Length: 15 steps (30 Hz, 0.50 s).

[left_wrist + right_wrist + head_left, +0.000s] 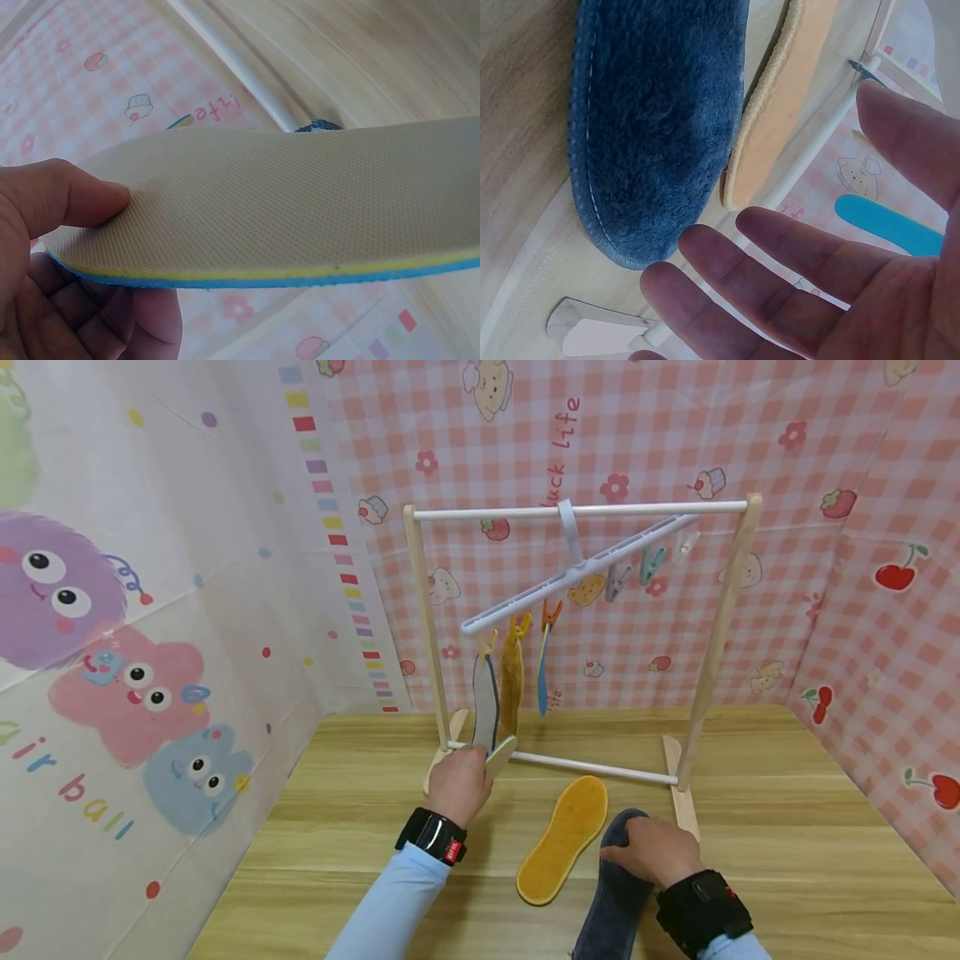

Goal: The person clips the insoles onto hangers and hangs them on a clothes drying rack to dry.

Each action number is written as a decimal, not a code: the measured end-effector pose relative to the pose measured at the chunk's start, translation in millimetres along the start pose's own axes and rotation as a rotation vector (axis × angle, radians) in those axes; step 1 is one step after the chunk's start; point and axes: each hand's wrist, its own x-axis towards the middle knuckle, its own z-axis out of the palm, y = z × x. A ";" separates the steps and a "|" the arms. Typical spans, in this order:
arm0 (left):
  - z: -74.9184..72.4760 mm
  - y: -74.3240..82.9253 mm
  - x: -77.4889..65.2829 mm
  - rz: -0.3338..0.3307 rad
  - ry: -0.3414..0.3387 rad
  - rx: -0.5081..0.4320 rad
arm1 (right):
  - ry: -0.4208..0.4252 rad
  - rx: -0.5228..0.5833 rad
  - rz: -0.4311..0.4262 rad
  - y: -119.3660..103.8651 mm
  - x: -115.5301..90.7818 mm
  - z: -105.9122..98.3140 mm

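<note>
A beige mesh insole [300, 195] with yellow and blue layers along its edge is pinched in my left hand [459, 783], thumb on top and fingers beneath. That hand is low at the rack's left side, in front of the hanging insoles. On the table lies a dark blue fleecy insole [611, 906] with a stitched border. My right hand [663, 852] is over its far end, fingers spread and fairly straight in the right wrist view. Beside it to the left, a yellow insole [562, 839] lies flat.
A wooden rack [716, 643] carries a slanted white hanger [525, 599]. From its left half hang a whitish insole [483, 702], a brownish-yellow one [512, 685] and a blue one [543, 681] in clips. Several unused clips [652, 565] are on its right half. Printed cloth walls stand behind and beside.
</note>
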 end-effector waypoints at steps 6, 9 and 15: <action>-1.1 1.5 0.2 0.015 0.029 -0.023 | 0.004 -0.006 -0.002 -0.4 0.5 -1.2; -0.5 1.9 0.6 0.023 0.052 -0.028 | 0.005 -0.011 -0.001 -0.4 0.8 -2.0; 1.6 2.9 2.2 0.038 0.101 -0.033 | 0.003 -0.015 -0.009 -0.8 1.7 -4.9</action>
